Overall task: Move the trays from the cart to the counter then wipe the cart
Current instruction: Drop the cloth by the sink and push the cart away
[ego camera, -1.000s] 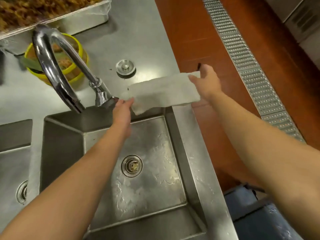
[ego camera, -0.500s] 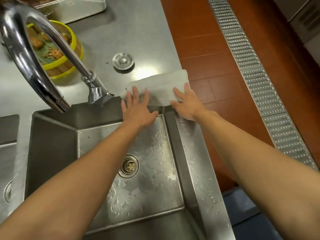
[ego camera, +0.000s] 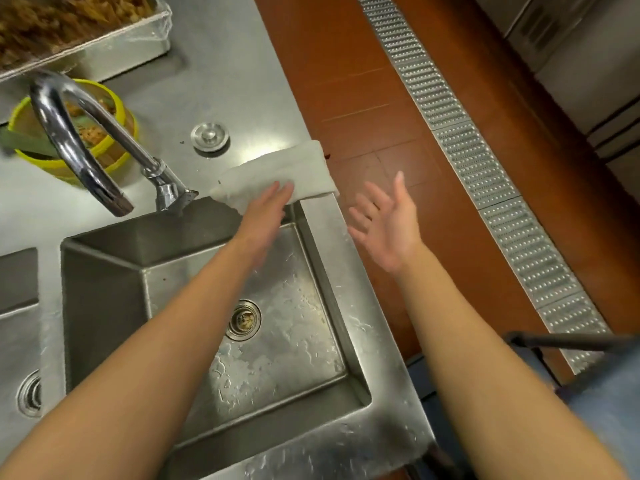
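A pale grey cloth (ego camera: 277, 173) lies folded into a long strip on the steel counter (ego camera: 225, 64), along the sink's far rim at the counter's right edge. A foil-lined tray (ego camera: 104, 39) of browned food sits at the counter's far left.
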The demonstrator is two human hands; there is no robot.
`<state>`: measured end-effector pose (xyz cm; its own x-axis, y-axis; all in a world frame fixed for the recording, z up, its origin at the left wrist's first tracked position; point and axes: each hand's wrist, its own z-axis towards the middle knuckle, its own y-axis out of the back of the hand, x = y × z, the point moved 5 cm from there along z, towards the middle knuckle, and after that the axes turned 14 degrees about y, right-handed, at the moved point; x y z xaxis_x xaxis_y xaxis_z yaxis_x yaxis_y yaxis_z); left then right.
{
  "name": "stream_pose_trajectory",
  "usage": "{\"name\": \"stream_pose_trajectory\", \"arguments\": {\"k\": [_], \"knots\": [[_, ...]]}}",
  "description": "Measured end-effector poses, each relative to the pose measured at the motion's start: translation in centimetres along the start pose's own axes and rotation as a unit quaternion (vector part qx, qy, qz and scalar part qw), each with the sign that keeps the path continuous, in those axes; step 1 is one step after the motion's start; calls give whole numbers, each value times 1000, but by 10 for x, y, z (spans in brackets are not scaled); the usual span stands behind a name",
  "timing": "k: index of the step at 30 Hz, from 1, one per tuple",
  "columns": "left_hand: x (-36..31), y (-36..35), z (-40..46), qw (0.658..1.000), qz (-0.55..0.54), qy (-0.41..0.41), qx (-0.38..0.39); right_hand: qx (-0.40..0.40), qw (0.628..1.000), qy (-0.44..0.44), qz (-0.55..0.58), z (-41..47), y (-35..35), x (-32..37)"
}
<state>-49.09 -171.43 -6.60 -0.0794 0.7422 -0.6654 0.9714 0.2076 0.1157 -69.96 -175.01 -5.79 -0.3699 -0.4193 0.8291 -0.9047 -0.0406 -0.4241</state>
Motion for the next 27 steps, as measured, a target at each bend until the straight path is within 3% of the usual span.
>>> {"name": "stream_pose_trajectory", "arguments": {"k": [3, 10, 14, 18, 22, 27], "knots": [[-4, -39, -35, 998, 23, -9, 51, -50, 995, 11, 87, -48, 38, 22], [-6, -199, -152, 970, 116, -59, 205, -203, 958, 127, 157, -223, 161, 89], [45, -303, -245, 930, 162, -60, 324, -325, 892, 221, 221, -392, 252, 94], [116, -382, -357, 886, 230, -79, 394, -410, 818, 301, 271, -559, 306, 73], [193, -450, -475, 829, 302, -102, 459, -457, 755, 360, 302, -695, 333, 42], [299, -516, -617, 779, 345, -118, 511, -488, 709, 396, 319, -855, 365, 3]]}}
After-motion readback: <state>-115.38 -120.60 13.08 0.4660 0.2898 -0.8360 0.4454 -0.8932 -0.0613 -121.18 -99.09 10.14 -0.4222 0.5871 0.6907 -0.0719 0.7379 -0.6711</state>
